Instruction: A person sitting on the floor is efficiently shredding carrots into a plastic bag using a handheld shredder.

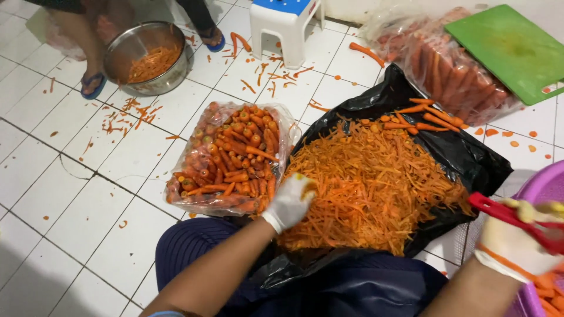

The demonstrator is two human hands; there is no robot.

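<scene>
Steel is gleaming far left of the black plastic sheet (470, 158), where a round metal bowl (124, 50) is holding orange shavings beside another person's sandalled feet. Just left of the sheet, a clear plastic bag of unpeeled orange carrots (232, 155) is lying open. The person's white-gloved left hand (289, 202) is reaching in between that bag and the sheet. Its fingers are curling at the edge of the heap of orange carrot peelings (370, 182) piled on the sheet, and whether they are gripping anything cannot be told. At the sheet's right edge, the gloved right hand (517, 243) is clasping a red plastic peeler (499, 211) above a purple plastic basin (540, 188). Peeling appears to be in hand, between carrots. A fresh carrot would be calling for a firm pinch.
</scene>
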